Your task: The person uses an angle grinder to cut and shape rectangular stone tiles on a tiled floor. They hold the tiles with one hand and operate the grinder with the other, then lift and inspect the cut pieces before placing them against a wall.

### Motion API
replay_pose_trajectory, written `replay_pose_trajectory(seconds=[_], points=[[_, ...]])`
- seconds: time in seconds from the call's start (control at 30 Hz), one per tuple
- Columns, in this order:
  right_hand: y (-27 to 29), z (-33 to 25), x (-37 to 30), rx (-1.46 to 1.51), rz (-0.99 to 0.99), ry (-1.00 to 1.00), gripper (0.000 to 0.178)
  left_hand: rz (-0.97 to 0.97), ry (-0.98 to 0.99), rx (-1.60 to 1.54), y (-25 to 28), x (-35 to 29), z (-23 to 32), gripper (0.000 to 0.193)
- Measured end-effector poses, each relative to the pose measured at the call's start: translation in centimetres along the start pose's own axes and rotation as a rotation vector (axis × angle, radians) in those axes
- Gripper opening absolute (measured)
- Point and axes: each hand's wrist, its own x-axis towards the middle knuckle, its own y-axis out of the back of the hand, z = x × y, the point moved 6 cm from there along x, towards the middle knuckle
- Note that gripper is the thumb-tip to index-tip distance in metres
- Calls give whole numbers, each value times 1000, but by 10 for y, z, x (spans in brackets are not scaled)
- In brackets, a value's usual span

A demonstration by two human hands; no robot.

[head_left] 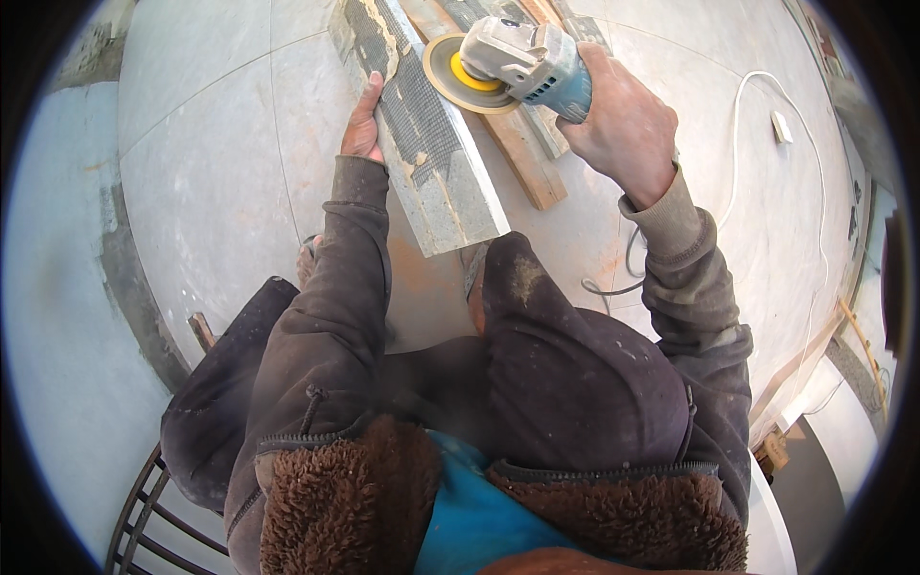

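In my right hand (625, 125) is an angle grinder (532, 65), my fingers wrapped round its blue-green body. Its round disc (468, 75), with a yellow centre, lies against or just beside the right edge of a long tile strip (431, 158). That strip has a grey mesh-patterned underside with dried mortar on it and a pale cut edge. My left hand (364, 123) grips the strip's left edge, thumb on top and the other fingers hidden beneath. Whether the disc is spinning or touching the edge I cannot tell.
Wooden boards (532, 163) lie under and beside the strip on the pale tiled floor (211, 163). A white cable (817, 163) curves across the right side, near a small white block (781, 126). A dark cord (613, 287) runs below my right forearm. Dark metal bars (144, 508) stand at lower left.
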Motion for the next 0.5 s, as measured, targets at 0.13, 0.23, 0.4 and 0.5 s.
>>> replay_pose_trajectory(seconds=[0.13,0.23,0.4,0.5], points=[[-4,4,0,-37,11,1,54,12,3,26,-3,-1,-1,63],[-5,6,1,-48,-17,-9,54,21,-7,58,-2,-1,-2,65],[-5,5,-1,-44,5,-4,56,20,18,45,-1,0,-4,65],[-7,8,-1,-69,6,-7,57,27,10,40,1,1,-5,65]])
